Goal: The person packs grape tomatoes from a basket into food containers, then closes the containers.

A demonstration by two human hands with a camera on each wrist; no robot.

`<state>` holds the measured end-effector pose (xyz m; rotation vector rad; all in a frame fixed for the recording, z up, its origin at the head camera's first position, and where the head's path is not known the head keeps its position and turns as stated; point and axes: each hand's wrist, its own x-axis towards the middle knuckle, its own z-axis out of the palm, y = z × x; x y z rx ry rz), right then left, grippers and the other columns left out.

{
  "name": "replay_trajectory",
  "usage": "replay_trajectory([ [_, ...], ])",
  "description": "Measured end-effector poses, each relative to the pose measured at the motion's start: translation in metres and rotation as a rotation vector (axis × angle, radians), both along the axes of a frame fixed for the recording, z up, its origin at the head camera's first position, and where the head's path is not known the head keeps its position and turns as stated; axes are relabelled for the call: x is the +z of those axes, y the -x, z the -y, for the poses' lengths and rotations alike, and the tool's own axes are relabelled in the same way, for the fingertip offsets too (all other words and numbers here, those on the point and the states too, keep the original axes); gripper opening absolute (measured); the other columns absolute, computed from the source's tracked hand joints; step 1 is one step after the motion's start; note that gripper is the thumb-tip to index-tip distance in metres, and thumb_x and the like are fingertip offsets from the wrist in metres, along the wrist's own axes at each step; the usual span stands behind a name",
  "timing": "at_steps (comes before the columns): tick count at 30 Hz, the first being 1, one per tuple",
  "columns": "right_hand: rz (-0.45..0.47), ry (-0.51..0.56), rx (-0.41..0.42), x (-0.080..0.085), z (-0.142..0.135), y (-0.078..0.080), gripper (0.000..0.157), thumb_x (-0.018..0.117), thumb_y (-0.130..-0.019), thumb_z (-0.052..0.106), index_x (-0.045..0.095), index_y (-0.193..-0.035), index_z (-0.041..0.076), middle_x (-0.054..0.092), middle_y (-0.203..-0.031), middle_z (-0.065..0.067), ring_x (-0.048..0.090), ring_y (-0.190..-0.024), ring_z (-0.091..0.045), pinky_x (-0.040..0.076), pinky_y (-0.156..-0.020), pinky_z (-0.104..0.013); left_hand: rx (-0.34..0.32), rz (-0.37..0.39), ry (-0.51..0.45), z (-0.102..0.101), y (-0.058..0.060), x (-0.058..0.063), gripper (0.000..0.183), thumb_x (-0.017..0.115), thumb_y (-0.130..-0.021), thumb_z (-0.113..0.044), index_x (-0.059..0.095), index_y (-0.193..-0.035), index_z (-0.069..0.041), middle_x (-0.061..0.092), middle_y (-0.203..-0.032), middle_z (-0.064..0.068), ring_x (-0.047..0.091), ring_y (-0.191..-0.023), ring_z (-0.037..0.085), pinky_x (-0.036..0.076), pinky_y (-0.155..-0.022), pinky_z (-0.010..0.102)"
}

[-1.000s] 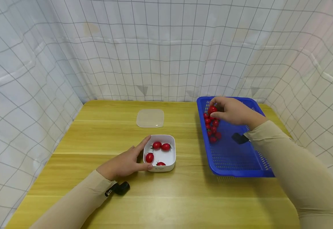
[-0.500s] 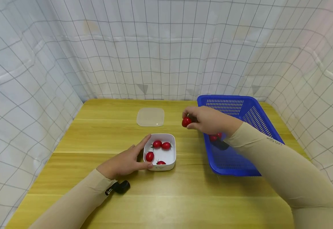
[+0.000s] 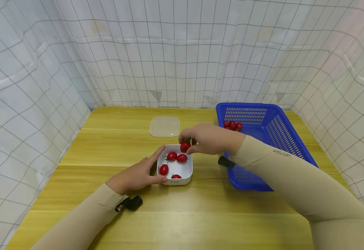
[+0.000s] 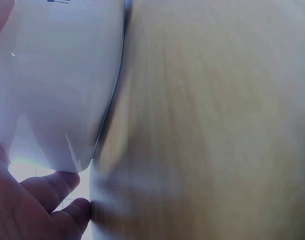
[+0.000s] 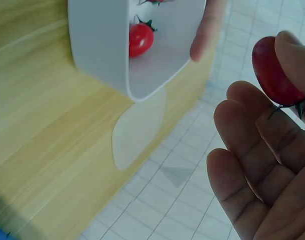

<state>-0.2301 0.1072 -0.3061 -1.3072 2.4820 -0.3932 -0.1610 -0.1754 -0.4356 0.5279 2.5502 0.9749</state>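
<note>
My right hand (image 3: 211,139) pinches a cherry tomato (image 3: 185,147) over the far right corner of a square white container (image 3: 186,181). In the right wrist view, that tomato (image 5: 275,72) is oblong, with a green stem end, between thumb and fingers. Several red cherry tomatoes lie in the container, one of them (image 3: 164,169) along its left side. My left hand (image 3: 138,177) holds the container at its left side, thumb at the near wall and index finger at the far corner. In the left wrist view, its fingertips (image 4: 67,180) touch the container's wall.
A blue basket (image 3: 236,184) stands on the right of the wooden table (image 3: 113,146), with more cherry tomatoes (image 3: 232,125) at its far left. A translucent lid (image 3: 164,126) lies flat behind the container. Grid-patterned curtains (image 3: 182,62) surround the table.
My right hand has lifted a cherry tomato out of the blue basket and carried it left to the white container. The left hand and the container have stayed put.
</note>
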Motion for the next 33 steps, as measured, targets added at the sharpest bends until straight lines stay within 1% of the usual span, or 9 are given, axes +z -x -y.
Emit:
replay_trajectory([
  [6, -0.021, -0.049, 0.038, 0.001, 0.015, -0.007, 0.027, 0.076, -0.099, 0.026, 0.07, -0.124, 0.021, 0.073, -0.11, 0.009, 0.068, -0.102, -0.014, 0.058, -0.09, -0.032, -0.004, -0.006, 0.003, 0.001, -0.001, 0.001, 0.11, 0.074, -0.09, -0.063, 0.0, -0.169, -0.043, 0.027, -0.174, 0.007, 0.035, -0.154, 0.039, 0.029, -0.124, 0.066],
  [10, -0.028, -0.061, 0.054, 0.001, 0.023, -0.012, 0.035, 0.076, -0.099, 0.028, 0.069, -0.132, 0.021, 0.072, -0.119, 0.006, 0.069, -0.109, -0.017, 0.057, -0.096, -0.035, -0.005, -0.018, 0.007, 0.002, -0.002, 0.001, 0.11, 0.074, -0.091, -0.063, -0.001, -0.168, -0.044, 0.032, -0.171, 0.009, 0.041, -0.147, 0.038, 0.034, -0.121, 0.064],
  [15, -0.002, -0.053, 0.015, 0.002, 0.025, -0.015, 0.067, 0.076, -0.099, 0.034, 0.048, -0.159, 0.025, 0.058, -0.153, 0.001, 0.067, -0.124, -0.021, 0.053, -0.11, -0.04, -0.005, -0.023, 0.008, 0.002, -0.001, 0.0, 0.11, 0.073, -0.091, -0.063, -0.002, -0.169, -0.042, 0.034, -0.169, 0.01, 0.042, -0.145, 0.038, 0.036, -0.119, 0.065],
  [18, -0.026, -0.018, -0.026, 0.004, 0.015, -0.011, 0.073, 0.072, -0.101, 0.036, 0.038, -0.165, 0.026, 0.049, -0.162, 0.001, 0.064, -0.13, -0.022, 0.052, -0.112, -0.043, -0.012, -0.028, 0.008, 0.002, 0.0, 0.0, 0.11, 0.073, -0.092, -0.062, -0.001, -0.17, -0.038, 0.033, -0.17, 0.011, 0.04, -0.147, 0.04, 0.035, -0.119, 0.067],
  [22, -0.139, 0.083, -0.144, 0.006, -0.014, 0.007, 0.065, 0.067, -0.105, 0.035, 0.041, -0.163, 0.021, 0.052, -0.159, -0.004, 0.066, -0.128, -0.026, 0.055, -0.107, -0.048, -0.005, -0.024, 0.021, 0.0, 0.0, 0.0, 0.11, 0.073, -0.091, -0.064, -0.001, -0.169, -0.041, 0.034, -0.169, 0.014, 0.043, -0.143, 0.039, 0.037, -0.118, 0.066],
  [25, -0.216, 0.195, -0.285, 0.003, -0.046, 0.029, 0.058, 0.064, -0.106, 0.028, 0.045, -0.16, 0.015, 0.056, -0.155, -0.011, 0.066, -0.123, -0.03, 0.056, -0.1, -0.049, 0.007, -0.025, 0.034, 0.0, 0.0, 0.0, 0.111, 0.074, -0.09, -0.064, 0.0, -0.169, -0.042, 0.036, -0.167, 0.016, 0.045, -0.139, 0.038, 0.04, -0.117, 0.065],
  [27, -0.22, 0.264, -0.38, -0.002, -0.07, 0.045, 0.053, 0.062, -0.107, 0.022, 0.049, -0.157, 0.01, 0.055, -0.153, -0.015, 0.065, -0.119, -0.032, 0.056, -0.094, -0.049, 0.009, -0.026, 0.036, 0.0, 0.0, 0.0, 0.111, 0.074, -0.09, -0.064, 0.0, -0.169, -0.042, 0.035, -0.167, 0.018, 0.045, -0.14, 0.038, 0.04, -0.117, 0.065],
  [29, -0.207, 0.287, -0.483, -0.01, -0.094, 0.06, 0.048, 0.059, -0.108, 0.019, 0.052, -0.154, 0.007, 0.057, -0.149, -0.018, 0.064, -0.116, -0.034, 0.054, -0.089, -0.05, 0.008, -0.024, 0.033, 0.0, 0.0, 0.0, 0.111, 0.074, -0.09, -0.064, -0.001, -0.169, -0.042, 0.034, -0.168, 0.018, 0.044, -0.14, 0.039, 0.039, -0.117, 0.066],
  [33, -0.131, 0.204, -0.632, -0.028, -0.133, 0.082, 0.041, 0.055, -0.109, 0.018, 0.058, -0.148, 0.005, 0.062, -0.141, -0.022, 0.064, -0.113, -0.038, 0.051, -0.089, -0.054, 0.006, -0.018, 0.018, 0.0, 0.0, -0.002, 0.112, 0.075, -0.089, -0.064, -0.001, -0.169, -0.043, 0.03, -0.171, 0.014, 0.041, -0.145, 0.04, 0.034, -0.121, 0.067],
])
